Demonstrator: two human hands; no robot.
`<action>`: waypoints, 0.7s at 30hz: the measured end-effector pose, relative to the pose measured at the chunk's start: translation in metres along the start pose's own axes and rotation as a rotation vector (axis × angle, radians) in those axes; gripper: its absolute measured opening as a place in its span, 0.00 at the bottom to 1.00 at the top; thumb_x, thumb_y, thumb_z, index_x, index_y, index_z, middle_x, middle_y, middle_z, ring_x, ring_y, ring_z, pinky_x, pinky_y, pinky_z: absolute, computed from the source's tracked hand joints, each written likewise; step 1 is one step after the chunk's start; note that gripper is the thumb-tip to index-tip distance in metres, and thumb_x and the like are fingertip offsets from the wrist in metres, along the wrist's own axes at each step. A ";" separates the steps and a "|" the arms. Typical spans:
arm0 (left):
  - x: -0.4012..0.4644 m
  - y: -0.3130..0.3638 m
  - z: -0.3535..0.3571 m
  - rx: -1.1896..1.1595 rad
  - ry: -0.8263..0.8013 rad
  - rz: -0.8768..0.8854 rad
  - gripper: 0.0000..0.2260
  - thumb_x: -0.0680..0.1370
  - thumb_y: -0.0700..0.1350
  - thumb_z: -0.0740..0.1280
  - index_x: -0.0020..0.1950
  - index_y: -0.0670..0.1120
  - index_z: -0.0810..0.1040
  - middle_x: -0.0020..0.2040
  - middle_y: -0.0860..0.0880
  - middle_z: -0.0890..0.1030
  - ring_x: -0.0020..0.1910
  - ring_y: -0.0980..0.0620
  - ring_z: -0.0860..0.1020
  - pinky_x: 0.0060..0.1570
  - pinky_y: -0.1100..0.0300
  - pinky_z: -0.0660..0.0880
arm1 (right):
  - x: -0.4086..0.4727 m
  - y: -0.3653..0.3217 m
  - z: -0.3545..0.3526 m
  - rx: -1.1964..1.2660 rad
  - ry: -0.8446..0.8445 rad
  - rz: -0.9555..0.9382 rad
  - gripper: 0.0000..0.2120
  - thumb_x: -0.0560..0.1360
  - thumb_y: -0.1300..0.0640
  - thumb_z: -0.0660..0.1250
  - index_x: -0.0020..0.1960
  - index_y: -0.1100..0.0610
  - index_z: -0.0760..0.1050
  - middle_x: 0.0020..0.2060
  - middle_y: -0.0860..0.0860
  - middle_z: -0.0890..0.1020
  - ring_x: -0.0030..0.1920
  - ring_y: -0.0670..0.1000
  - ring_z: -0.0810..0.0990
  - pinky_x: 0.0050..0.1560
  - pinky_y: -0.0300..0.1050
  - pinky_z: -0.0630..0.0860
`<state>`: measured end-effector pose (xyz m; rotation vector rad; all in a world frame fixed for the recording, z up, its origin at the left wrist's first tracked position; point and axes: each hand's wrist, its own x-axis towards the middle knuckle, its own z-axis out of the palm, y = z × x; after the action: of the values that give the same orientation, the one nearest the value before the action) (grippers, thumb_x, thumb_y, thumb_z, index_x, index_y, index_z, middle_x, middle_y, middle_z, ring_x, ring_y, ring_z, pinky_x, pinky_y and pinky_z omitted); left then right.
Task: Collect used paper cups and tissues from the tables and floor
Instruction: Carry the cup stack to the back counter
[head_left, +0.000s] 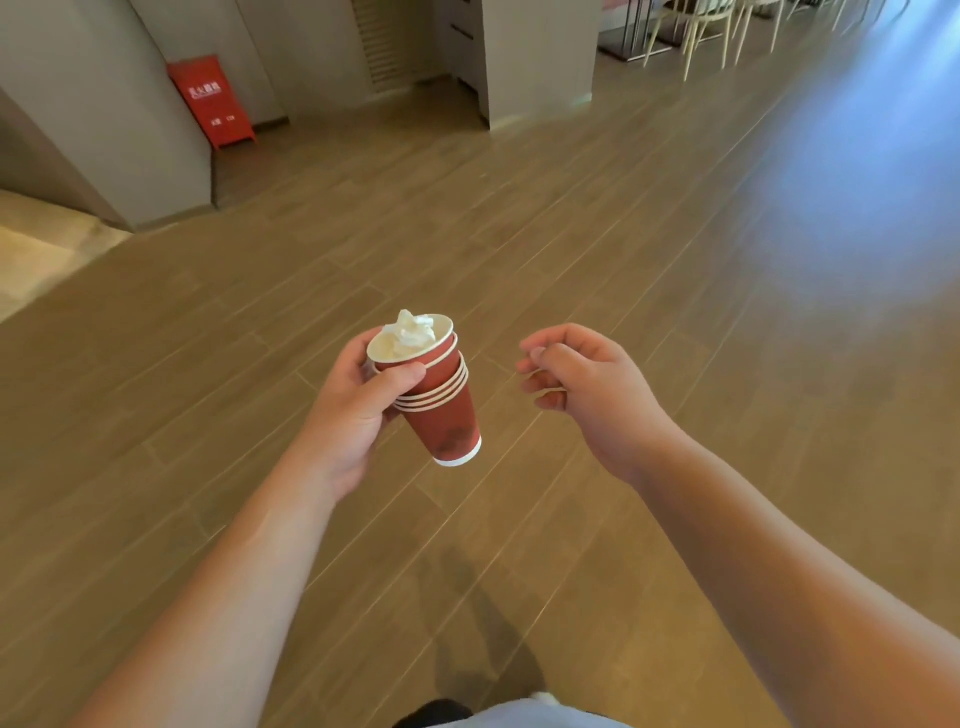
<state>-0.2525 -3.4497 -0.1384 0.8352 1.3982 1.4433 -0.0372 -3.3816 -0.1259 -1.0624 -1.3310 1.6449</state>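
My left hand (353, 410) grips a stack of several nested red paper cups (447, 415) with white rims, held upright and tilted slightly at the middle of the view. A crumpled white tissue (410, 330) sticks out of the top cup. My right hand (582, 379) hovers just to the right of the stack, apart from it, with its fingers loosely curled and nothing seen in them.
Wood-plank floor (623, 234) stretches all around. A red fire-equipment box (210, 101) stands against the wall at the upper left. Pale chairs (711, 31) and table legs are at the far upper right. A grey pillar (540, 57) stands ahead.
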 end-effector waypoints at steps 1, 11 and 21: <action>0.011 0.002 -0.002 -0.002 0.008 0.001 0.29 0.59 0.52 0.77 0.61 0.53 0.78 0.51 0.54 0.85 0.47 0.57 0.83 0.41 0.63 0.77 | 0.011 -0.001 0.001 0.003 -0.006 0.001 0.07 0.68 0.54 0.64 0.43 0.50 0.81 0.38 0.47 0.84 0.39 0.47 0.80 0.39 0.41 0.74; 0.148 0.001 -0.046 -0.032 0.017 -0.020 0.29 0.61 0.51 0.76 0.62 0.53 0.78 0.54 0.53 0.85 0.49 0.55 0.83 0.46 0.58 0.77 | 0.154 -0.005 0.043 -0.028 0.004 0.013 0.06 0.69 0.55 0.64 0.42 0.51 0.80 0.37 0.47 0.83 0.37 0.46 0.80 0.37 0.39 0.75; 0.352 0.043 -0.108 -0.085 -0.034 -0.022 0.31 0.59 0.50 0.76 0.62 0.52 0.76 0.55 0.52 0.84 0.50 0.55 0.82 0.49 0.56 0.75 | 0.353 -0.054 0.128 -0.090 0.033 -0.017 0.07 0.77 0.60 0.64 0.44 0.53 0.79 0.38 0.49 0.82 0.39 0.48 0.79 0.40 0.41 0.75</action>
<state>-0.4780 -3.1567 -0.1546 0.7849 1.3077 1.4543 -0.2830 -3.0938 -0.1087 -1.1227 -1.3999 1.5614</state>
